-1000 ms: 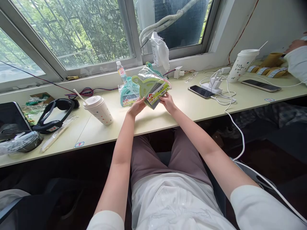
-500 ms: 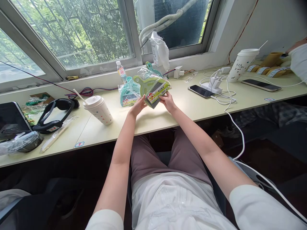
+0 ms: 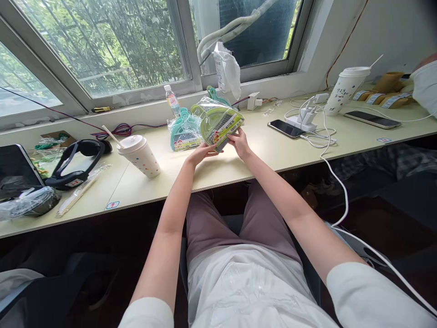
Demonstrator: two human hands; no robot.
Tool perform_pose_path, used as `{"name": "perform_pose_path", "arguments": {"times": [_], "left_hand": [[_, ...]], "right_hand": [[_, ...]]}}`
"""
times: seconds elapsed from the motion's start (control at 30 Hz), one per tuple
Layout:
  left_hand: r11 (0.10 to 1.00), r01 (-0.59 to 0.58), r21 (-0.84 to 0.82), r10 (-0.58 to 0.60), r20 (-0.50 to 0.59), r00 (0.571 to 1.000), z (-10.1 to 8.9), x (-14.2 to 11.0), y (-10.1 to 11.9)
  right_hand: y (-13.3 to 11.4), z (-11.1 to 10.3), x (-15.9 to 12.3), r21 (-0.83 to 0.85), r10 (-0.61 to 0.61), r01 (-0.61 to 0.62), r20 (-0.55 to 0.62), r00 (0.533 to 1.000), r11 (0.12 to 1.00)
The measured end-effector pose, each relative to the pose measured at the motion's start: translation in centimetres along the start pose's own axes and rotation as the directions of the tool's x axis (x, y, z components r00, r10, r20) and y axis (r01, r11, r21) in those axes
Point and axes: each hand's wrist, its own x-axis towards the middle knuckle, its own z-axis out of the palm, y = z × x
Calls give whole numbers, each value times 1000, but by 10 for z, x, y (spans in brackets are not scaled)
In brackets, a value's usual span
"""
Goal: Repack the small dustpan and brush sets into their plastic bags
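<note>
A green mini dustpan and brush set [image 3: 218,124] in clear plastic, with a printed label, is held tilted just above the table. My right hand [image 3: 240,145] pinches its lower right corner, thumb on the label side. My left hand [image 3: 202,154] holds it from below, fingers stretched under the bottom edge and thumb against the front. Just left of it, a teal dustpan and brush set [image 3: 185,132], also bagged, rests on the table. Behind, another green handle [image 3: 215,94] shows, mostly hidden by the held set.
A lidded paper cup [image 3: 139,156] with a straw stands left on the table [image 3: 164,182], near headphones [image 3: 77,164]. A small bottle [image 3: 171,101] is by the window. To the right lie a phone [image 3: 286,129], a charger with white cables [image 3: 303,120], and another cup [image 3: 346,91].
My left hand has slid from the set's left side down under its bottom edge, its fingers now reaching beneath. The set has turned slightly; the right hand keeps its grip.
</note>
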Motion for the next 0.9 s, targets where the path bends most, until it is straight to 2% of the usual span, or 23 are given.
{"name": "perform_pose_path", "arguments": {"times": [0.17,0.27,0.33,0.37,0.4,0.43,0.47,0.5,0.53,0.57,0.6,0.63,0.67,0.8,0.87,0.9], "left_hand": [[1000,10,5,-10,7,1000,6,-4,5],[989,116,93,-116,-3,993,10,-3,8],[969,157,192,-144,-83,986,12,-1,10],[961,139,240,-104,-153,983,13,0,11],[954,88,288,-16,-243,970,14,0,12],[939,17,343,111,-350,930,15,0,14],[911,-46,410,251,-462,851,16,0,15],[871,-88,483,383,-555,739,17,-1,17],[826,-105,553,487,-608,627,18,-2,17],[785,-110,610,559,-621,549,19,-3,18],[754,-112,647,600,-609,518,19,-3,17],[736,-119,667,615,-584,530,20,-3,15],[731,-126,670,607,-556,568,20,-2,14],[781,-57,622,442,-486,754,20,2,5],[794,-39,607,381,-446,810,20,2,4],[798,-45,601,370,-429,824,21,2,4]], "right_hand": [[-3,2,-2,-9,-11,11,-65,998,1000],[-6,4,-3,-27,-14,11,-106,994,1000],[-7,4,-3,-25,-9,5,-125,992,1000],[-7,3,-3,-21,-4,1,-131,991,1000],[-6,3,-2,-18,0,-2,-131,991,1000],[-5,2,-2,-16,4,-6,-127,992,1000],[-4,2,-1,-15,10,-12,-117,993,1000],[-3,2,0,-15,19,-20,-101,995,1000],[-1,2,0,-17,29,-30,-81,996,999],[0,2,0,-19,40,-41,-59,997,999],[1,3,1,-23,52,-53,-39,998,998],[2,4,1,-27,64,-64,-20,998,998],[4,5,1,-33,73,-73,-3,997,997],[7,7,1,-58,95,-93,35,995,994],[8,7,1,-68,103,-100,45,994,993],[9,8,1,-72,107,-104,48,993,992]]}}
